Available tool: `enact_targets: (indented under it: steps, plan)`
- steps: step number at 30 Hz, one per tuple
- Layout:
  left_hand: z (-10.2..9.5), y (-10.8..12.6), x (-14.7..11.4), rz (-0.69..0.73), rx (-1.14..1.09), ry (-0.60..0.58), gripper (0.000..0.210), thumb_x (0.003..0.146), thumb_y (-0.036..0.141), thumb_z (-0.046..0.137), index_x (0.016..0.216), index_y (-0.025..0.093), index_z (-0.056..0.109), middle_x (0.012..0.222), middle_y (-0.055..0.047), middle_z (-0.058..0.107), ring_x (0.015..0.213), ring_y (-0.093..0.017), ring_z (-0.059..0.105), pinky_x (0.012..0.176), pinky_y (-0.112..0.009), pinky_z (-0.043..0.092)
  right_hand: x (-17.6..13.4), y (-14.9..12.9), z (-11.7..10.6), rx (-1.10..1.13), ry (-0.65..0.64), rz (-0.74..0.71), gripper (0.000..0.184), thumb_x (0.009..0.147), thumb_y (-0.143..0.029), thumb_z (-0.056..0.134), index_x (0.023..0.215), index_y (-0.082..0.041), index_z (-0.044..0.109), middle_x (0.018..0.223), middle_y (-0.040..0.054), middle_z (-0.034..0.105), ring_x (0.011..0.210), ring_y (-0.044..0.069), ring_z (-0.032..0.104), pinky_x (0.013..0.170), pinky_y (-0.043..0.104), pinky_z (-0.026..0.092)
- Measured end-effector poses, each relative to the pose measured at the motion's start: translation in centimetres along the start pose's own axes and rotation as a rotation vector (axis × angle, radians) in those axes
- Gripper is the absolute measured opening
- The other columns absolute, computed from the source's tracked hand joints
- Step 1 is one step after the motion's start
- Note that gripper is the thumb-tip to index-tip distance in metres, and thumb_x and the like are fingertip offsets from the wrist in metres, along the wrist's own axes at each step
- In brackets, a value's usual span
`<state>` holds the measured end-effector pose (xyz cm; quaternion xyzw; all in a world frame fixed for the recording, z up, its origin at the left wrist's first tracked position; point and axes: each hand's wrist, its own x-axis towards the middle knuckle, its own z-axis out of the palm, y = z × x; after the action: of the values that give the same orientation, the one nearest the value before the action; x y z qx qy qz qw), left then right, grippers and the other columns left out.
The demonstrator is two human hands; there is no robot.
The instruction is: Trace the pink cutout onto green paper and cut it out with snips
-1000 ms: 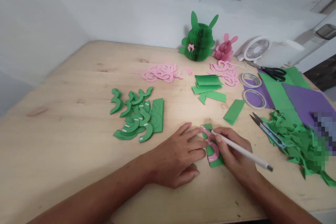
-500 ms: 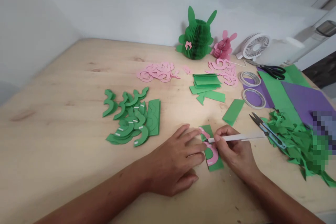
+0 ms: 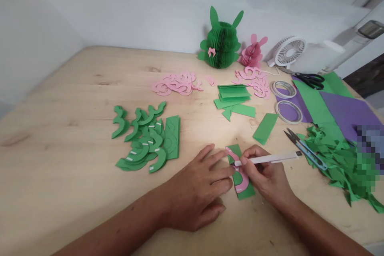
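My right hand (image 3: 265, 172) grips a white pen (image 3: 271, 158), its tip against the edge of a curved pink paper cutout (image 3: 243, 182). Under the cutout lies a green paper strip (image 3: 246, 194), flat on the table. Fingers spread, my left hand (image 3: 204, 186) rests with its fingertips on the left edge of the cutout and strip, palm down. To the left is a heap of wavy green cutouts (image 3: 144, 144), some with small white marks. Beside them sits a folded green paper (image 3: 172, 138) with a drawn outline.
Pink cutouts (image 3: 177, 83) and folded green papers (image 3: 234, 93) lie farther back. Thread snips (image 3: 306, 149) and green scraps (image 3: 339, 164) are at right, near tape rolls (image 3: 288, 112) and black scissors (image 3: 312, 81). A green honeycomb paper rabbit (image 3: 222, 44) and a small fan (image 3: 290, 51) stand by the wall.
The view has shifted slightly, so the table things appear a little farther left. The pen tip has moved a little along the pink cutout's edge; both hands keep their places.
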<state>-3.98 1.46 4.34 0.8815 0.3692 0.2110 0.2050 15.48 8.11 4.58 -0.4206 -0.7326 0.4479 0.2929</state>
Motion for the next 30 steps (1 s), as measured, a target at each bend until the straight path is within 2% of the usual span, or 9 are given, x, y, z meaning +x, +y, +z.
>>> enact_targets:
  steps: [11, 30]
  plan:
    - [0.20, -0.12, -0.13, 0.008, 0.011, 0.012, 0.033, 0.081, 0.028, 0.055, 0.113, 0.021, 0.057, 0.121, -0.008, 0.060, 0.130, -0.031, 0.035, 0.111, -0.055, 0.015, -0.06, 0.18, 0.15, 0.003, -0.006, -0.003, 0.016, 0.086, -0.026, 0.052, 0.071, -0.020, 0.052, 0.057, -0.0036, 0.051, 0.049, 0.011, 0.049, 0.043, 0.020, 0.040]
    - [0.18, -0.14, -0.09, -0.002, -0.018, -0.010, 0.034, 0.082, 0.027, 0.053, 0.115, 0.019, 0.057, 0.129, -0.008, 0.057, 0.134, -0.034, 0.030, 0.111, -0.059, 0.011, -0.14, 0.40, 0.16, -0.009, -0.017, -0.007, 0.016, 0.086, -0.024, 0.052, 0.072, -0.020, 0.053, 0.058, -0.0033, 0.052, 0.050, 0.011, 0.050, 0.044, 0.021, 0.040]
